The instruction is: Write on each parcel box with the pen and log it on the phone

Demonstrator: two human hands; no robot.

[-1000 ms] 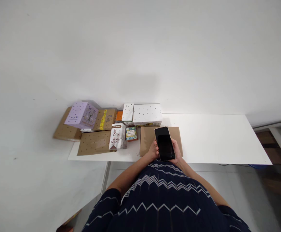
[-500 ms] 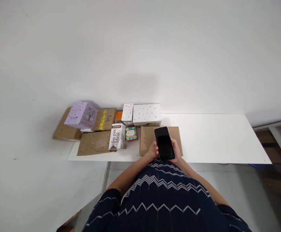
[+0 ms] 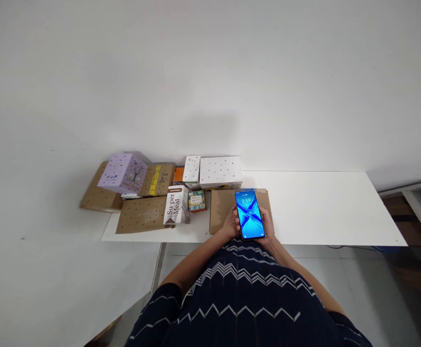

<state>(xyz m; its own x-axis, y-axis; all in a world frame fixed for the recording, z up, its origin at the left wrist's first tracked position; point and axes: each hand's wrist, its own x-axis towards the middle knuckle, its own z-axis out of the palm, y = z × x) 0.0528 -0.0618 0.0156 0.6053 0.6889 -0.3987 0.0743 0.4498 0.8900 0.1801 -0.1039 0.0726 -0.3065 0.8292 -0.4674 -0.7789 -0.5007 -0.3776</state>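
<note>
Between my two hands is a phone (image 3: 250, 215), its screen lit bright blue and reading 2:59. My left hand (image 3: 232, 223) is closed along the phone's left edge. My right hand (image 3: 267, 229) wraps round its right edge and lower corner. Beneath the phone, a flat brown cardboard box (image 3: 220, 205) lies on the white table near its front edge. Left of it stand a small green and orange box (image 3: 196, 201) and a white carton (image 3: 176, 205) lettered "Su-per Meal".
Along the wall sit a wide white box (image 3: 221, 171), a narrow white box (image 3: 192, 168), an orange box (image 3: 179, 175), a taped brown box (image 3: 158, 179) and a lilac box (image 3: 121, 173). The white table (image 3: 326, 207) stretches right towards a shelf unit (image 3: 416, 202).
The phone's screen has gone from black to lit blue. The phone has shifted slightly right and stands straighter in my hands.
</note>
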